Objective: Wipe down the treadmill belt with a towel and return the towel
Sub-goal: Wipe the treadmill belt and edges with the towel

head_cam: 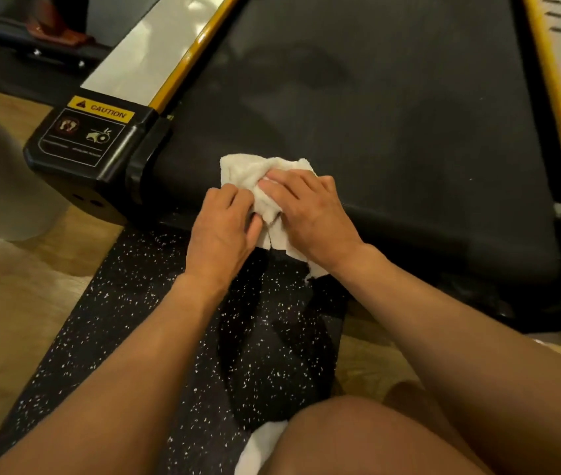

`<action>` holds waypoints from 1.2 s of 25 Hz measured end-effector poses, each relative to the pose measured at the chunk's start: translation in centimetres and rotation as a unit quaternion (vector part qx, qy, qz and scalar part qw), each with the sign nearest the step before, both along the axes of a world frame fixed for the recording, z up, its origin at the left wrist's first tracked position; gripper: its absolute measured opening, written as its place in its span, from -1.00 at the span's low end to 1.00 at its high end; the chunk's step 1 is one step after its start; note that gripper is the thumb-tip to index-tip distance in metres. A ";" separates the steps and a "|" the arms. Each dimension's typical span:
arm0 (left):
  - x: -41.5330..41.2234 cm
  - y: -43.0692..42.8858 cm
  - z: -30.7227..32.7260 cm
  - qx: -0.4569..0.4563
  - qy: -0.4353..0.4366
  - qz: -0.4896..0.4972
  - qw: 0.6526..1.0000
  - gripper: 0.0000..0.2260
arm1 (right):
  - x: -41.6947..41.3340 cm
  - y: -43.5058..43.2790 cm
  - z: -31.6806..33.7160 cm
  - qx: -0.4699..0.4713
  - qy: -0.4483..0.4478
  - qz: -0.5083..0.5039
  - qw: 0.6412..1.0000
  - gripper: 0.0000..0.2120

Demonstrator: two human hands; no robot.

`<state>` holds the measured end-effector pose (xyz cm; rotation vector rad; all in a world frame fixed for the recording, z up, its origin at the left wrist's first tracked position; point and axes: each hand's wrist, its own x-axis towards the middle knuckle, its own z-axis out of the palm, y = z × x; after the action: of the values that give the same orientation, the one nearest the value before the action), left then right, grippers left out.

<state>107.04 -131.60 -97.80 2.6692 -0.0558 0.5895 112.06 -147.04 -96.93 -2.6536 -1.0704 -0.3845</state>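
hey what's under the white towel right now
The towel lies bunched on the rear end of the black treadmill belt, its lower part hanging over the edge. Both hands, left and right, cover its middle.

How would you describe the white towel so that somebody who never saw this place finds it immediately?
Start at the wide black treadmill belt between the yellow rails. At its near end, right of the black corner cap with the CAUTION label, lies the towel, bunched under the left hand and right hand. It is the only white, fluffy thing on the dark belt.
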 end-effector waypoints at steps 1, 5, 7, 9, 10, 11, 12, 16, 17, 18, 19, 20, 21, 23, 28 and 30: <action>0.1 -0.8 0.3 0.023 0.008 -0.036 0.999 -0.87 | -0.1 -1.6 0.1 -0.001 0.003 0.000 1.000 -0.65; 1.2 -5.7 0.9 0.071 0.004 -0.145 0.987 -0.86 | -1.1 -8.4 0.5 -0.004 -0.001 -0.040 0.999 -0.65; 1.8 -8.5 0.1 0.084 0.002 -0.185 0.979 -0.85 | -2.0 -11.8 0.3 -0.014 0.000 -0.063 0.998 -0.62; 2.3 -11.6 -0.5 0.142 0.003 -0.227 0.963 -0.79 | -3.0 -15.2 0.2 -0.029 0.009 -0.086 0.996 -0.57; 2.4 -13.3 -0.3 0.161 -0.004 -0.255 0.954 -0.79 | -3.6 -17.0 0.3 -0.032 0.012 -0.101 0.994 -0.57; 2.4 -15.0 0.2 0.168 -0.025 -0.281 0.945 -0.81 | -4.1 -18.6 0.3 -0.029 0.015 -0.117 0.993 -0.57; 2.3 -16.6 1.0 0.163 -0.049 -0.306 0.937 -0.80 | -4.6 -20.0 0.4 -0.023 0.018 -0.133 0.991 -0.58; 2.4 -20.8 2.9 0.171 -0.082 -0.352 0.916 -0.82 | -5.7 -23.7 0.8 0.006 0.041 -0.172 0.984 -0.59; 2.6 -21.5 2.6 0.179 -0.074 -0.361 0.912 -0.85 | -5.9 -24.4 0.9 0.006 0.044 -0.183 0.982 -0.58; 2.7 -22.1 2.3 0.179 -0.059 -0.368 0.911 -0.86 | -6.2 -24.9 1.1 0.003 0.047 -0.195 0.980 -0.57; 2.7 -22.7 2.0 0.175 -0.047 -0.373 0.910 -0.86 | -6.5 -25.2 1.3 0.004 0.048 -0.210 0.976 -0.56; 2.8 -23.3 1.9 0.172 -0.041 -0.378 0.909 -0.86 | -6.9 -25.4 1.4 0.012 0.048 -0.229 0.972 -0.56; 2.8 -23.8 1.9 0.168 -0.038 -0.386 0.906 -0.85 | -7.3 -25.6 1.5 0.025 0.051 -0.252 0.966 -0.56; 2.7 -24.4 2.3 0.166 -0.041 -0.399 0.901 -0.84 | -7.8 -25.8 1.7 0.060 0.056 -0.299 0.951 -0.58; 1.9 -24.2 1.9 0.161 -0.034 -0.426 0.890 -0.82 | -8.9 -24.0 1.1 0.146 0.048 -0.366 0.918 -0.61; 1.4 -23.8 1.5 0.143 -0.025 -0.444 0.884 -0.84 | -9.5 -23.1 0.6 0.170 0.055 -0.378 0.909 -0.60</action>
<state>108.42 -155.42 -96.28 2.4911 -1.3817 0.3414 102.58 -170.15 -96.35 -2.6078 0.1079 -0.4932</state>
